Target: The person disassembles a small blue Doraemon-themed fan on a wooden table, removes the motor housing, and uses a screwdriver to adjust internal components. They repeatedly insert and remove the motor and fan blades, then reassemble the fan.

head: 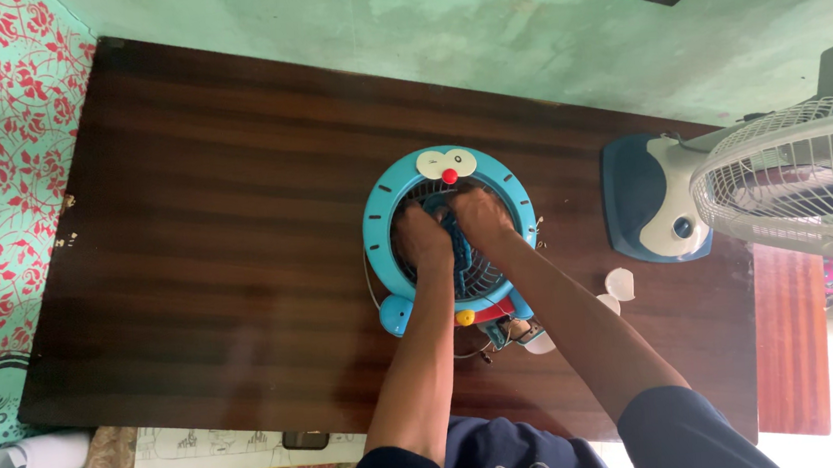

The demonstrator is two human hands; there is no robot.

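A small round blue toy fan (381, 217), shaped like a cartoon cat face with white eyes and a red nose, lies flat on the dark wooden table (216, 241). Both my hands are pressed inside its ring, over the dark grille. My left hand (424, 239) sits on the left half of the grille. My right hand (481, 214) sits on the right half. Between them is a blue part (457, 245), likely the fan blade, which both hands grip. A loose wire and small parts (506, 335) trail at the fan's near side.
A larger white and blue table fan (670, 204) stands at the right, its wire cage (814, 184) reaching over the table edge. Two white plastic pieces (620, 284) lie near my right forearm. A phone (305, 440) rests on paper below the table's near edge.
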